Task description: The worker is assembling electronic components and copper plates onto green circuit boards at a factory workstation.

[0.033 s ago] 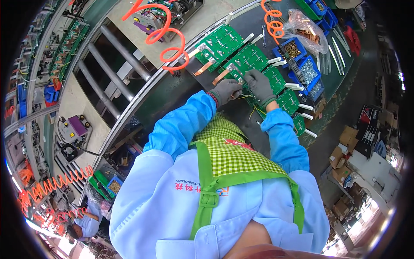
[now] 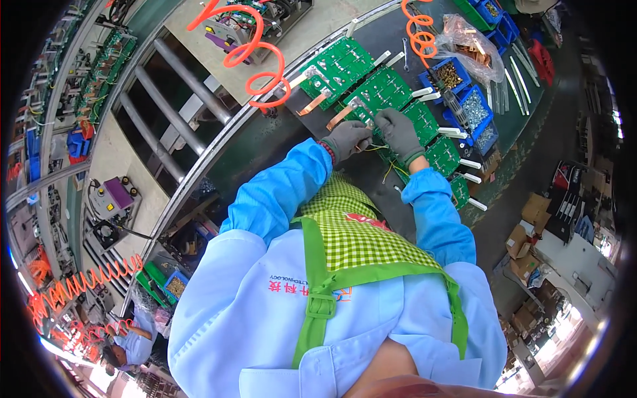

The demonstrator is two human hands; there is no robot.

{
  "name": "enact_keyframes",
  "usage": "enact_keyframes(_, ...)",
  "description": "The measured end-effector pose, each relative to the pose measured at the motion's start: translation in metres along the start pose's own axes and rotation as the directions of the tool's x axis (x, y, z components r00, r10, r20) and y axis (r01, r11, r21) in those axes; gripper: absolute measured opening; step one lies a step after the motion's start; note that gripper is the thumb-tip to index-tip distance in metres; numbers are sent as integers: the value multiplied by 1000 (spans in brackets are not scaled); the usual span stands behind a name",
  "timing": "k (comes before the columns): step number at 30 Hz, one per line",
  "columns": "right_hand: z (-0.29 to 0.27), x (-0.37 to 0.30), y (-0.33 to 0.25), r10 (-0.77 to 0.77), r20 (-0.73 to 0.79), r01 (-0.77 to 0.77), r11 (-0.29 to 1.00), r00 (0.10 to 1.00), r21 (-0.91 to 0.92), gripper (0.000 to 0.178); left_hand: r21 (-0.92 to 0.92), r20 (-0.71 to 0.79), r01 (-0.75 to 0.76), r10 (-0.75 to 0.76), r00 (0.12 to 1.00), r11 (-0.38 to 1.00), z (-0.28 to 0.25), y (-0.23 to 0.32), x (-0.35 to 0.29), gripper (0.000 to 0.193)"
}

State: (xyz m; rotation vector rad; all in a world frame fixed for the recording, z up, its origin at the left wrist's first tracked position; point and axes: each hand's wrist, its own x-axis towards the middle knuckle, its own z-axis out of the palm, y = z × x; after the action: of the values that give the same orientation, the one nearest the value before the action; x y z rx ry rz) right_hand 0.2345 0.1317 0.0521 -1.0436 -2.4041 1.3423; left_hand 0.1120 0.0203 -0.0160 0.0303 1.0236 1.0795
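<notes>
My left hand, in a grey glove, is closed with thumb and fingertips pinched together beside the near edge of the green circuit boards. What it pinches is too small to make out. My right hand, gloved in grey too, lies bent over a circuit board, fingers curled down; whatever they hold is hidden. A copper strip sticks out from that board toward my left hand. Thin yellow wires hang below my right hand. Another circuit board with its own copper strip lies farther off.
Blue bins of brass-coloured parts and silver screws stand at the right, with a power driver on an orange coiled hose beside them. Another coiled hose hangs left. White bars and a plastic bag lie beyond.
The power driver at the blue bins has shifted slightly away from me. Both hands and the boards stay where they were.
</notes>
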Motion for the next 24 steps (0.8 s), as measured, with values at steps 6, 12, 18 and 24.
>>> enact_keyframes(6, 11, -6, 7, -107, 4, 106, 973, 994, -205, 18, 92, 45, -76, 72, 996, 993, 5, 3, -6, 12)
enact_keyframes(12, 17, -4, 10, -31, -39, 24, 983, 999, -182, 21, 482, 199, -317, 251, 947, 817, -3, -2, -1, 14)
enact_keyframes(18, 25, -8, 13, -95, -72, 58, 912, 993, -405, 22, 434, 169, -259, 205, 964, 863, -2, 0, 0, 13)
enact_keyframes(24, 28, -5, 10, -71, -80, 33, 913, 994, -408, 20, 429, 168, -290, 240, 956, 855, 0, 1, -4, 17)
